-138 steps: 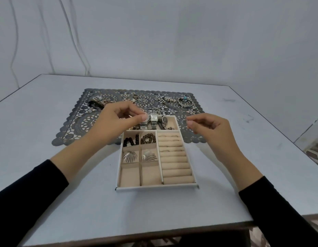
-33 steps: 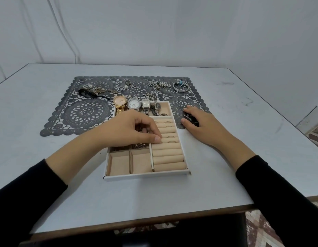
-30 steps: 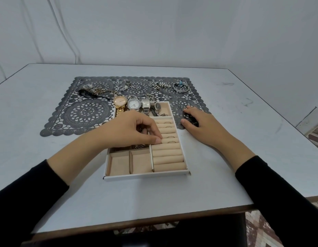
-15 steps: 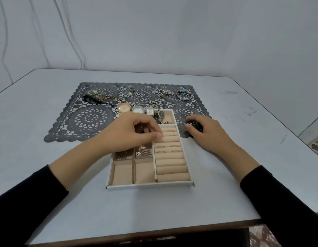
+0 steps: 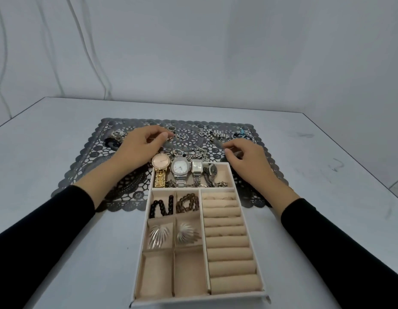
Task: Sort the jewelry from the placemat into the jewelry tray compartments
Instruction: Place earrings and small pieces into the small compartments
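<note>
Your jewelry tray (image 5: 259, 237) sits near you on the table (image 5: 60, 219), watches (image 5: 179, 170) across its far compartment. Beyond it, loose pieces lie on the placemat (image 5: 86, 166). Your left hand (image 5: 140, 148) pinches a small piece there, too small to identify. Your right hand (image 5: 247, 157) hovers curled over the mat; you can't tell whether it holds anything.

- Grey table (image 5: 60, 219): I see it spread beneath both hands, scuff marks (image 5: 336, 166) right of the right hand.
- Pale wall (image 5: 216, 52) beyond the hands.
- Thin cables (image 5: 91, 52) hanging above the left hand.
</note>
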`<state>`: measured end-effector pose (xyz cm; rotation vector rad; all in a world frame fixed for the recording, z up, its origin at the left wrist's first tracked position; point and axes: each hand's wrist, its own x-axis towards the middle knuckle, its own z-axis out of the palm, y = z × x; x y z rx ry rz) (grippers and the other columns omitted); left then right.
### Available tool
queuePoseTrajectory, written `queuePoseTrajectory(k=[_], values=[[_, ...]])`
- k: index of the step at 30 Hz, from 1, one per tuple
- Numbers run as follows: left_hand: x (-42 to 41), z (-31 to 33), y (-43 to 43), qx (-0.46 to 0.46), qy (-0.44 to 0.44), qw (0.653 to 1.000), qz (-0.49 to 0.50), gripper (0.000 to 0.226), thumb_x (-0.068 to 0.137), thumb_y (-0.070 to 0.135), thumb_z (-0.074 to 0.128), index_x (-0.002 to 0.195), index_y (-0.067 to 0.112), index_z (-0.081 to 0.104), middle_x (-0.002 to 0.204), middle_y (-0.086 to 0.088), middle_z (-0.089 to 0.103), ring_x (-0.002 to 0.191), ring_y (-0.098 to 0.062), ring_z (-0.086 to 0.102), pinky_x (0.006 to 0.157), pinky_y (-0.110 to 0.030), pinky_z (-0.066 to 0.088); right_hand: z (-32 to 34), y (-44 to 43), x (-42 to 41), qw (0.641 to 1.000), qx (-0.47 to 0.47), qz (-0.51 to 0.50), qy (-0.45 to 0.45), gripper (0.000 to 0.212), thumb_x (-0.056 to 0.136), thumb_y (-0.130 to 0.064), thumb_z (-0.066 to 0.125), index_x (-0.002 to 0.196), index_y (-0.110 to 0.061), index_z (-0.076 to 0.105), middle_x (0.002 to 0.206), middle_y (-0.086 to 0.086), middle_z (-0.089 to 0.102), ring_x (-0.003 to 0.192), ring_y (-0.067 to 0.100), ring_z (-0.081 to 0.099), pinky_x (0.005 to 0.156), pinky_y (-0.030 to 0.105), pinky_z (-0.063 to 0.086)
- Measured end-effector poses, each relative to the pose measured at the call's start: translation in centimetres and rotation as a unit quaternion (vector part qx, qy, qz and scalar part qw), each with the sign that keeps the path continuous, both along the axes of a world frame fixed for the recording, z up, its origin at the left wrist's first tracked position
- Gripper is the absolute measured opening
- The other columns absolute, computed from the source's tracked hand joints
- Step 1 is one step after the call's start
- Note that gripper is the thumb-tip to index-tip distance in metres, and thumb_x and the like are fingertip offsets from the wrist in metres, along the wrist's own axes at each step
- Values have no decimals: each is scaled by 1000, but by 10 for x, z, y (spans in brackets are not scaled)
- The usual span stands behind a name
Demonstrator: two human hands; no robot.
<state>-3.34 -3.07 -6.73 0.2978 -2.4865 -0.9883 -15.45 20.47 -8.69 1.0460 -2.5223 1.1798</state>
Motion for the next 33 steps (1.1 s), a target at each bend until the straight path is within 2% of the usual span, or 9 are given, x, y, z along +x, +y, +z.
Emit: queuePoseTrajectory(k=[4,8,11,15,17,20,24,28,33], values=[[-24,-5,-20,-31,-29,999,-5,23,99,37,52,112,33,70,105,16,69,92,1,59,76,-21,42,-1,-25,-21,999,20,8,27,18,91,-12,59,105,-12,71,100,-1,68,82,1,55,71,-2,37],[-42,-8,-30,-92,-44,994,-30,22,97,31,58,114,27,71,114,10,68,105,-7,57,90,-27,41,0,-48,-40,997,46,15,64,22,92,-15,58,111,-11,69,106,2,68,93,10,56,81,10,37],[-53,-11,-39,-96,-37,994,-42,17,95,29,61,107,29,73,108,11,69,100,-3,59,86,-24,43,1,-61,-54,994,69,19,82,24,94,-20,57,114,-13,68,112,2,68,106,16,57,92,22,36],[-64,-13,-49,-91,-28,994,-47,10,92,29,65,98,33,72,99,15,67,86,14,55,73,-11,37,0,-74,-68,995,69,28,74,25,95,-25,57,114,-15,69,112,0,69,109,16,57,97,27,38],[-68,-14,-50,-94,-27,994,-51,11,91,33,66,99,30,74,100,12,69,92,7,57,77,-12,38,0,-78,-72,995,72,33,67,25,94,-26,57,113,-16,70,111,-1,69,107,15,58,97,30,41],[-71,-12,-49,-93,-27,993,-67,14,89,39,67,97,31,76,97,12,68,95,-4,61,83,-23,46,0,-78,-74,995,67,49,64,21,93,-25,60,106,-15,73,106,-2,70,102,13,60,96,30,44],[-73,-12,-44,-100,-28,991,-82,17,86,40,71,99,30,77,101,10,66,96,-8,59,86,-32,49,-1,-75,-70,992,61,66,83,15,91,-24,63,97,-16,74,99,-2,69,96,13,58,89,27,42],[-73,-12,-43,-105,-45,990,-82,19,86,42,70,102,34,76,104,11,63,99,-8,57,88,-31,46,0,-72,-67,991,67,77,84,14,88,-25,67,98,-18,75,99,-1,69,96,13,56,89,28,43],[-75,-10,-38,-73,-55,993,-69,10,85,36,73,95,36,76,100,11,62,93,-7,58,78,-26,44,0,-71,-68,989,82,90,86,15,88,-21,67,101,-17,75,102,0,68,102,16,55,93,30,42]])
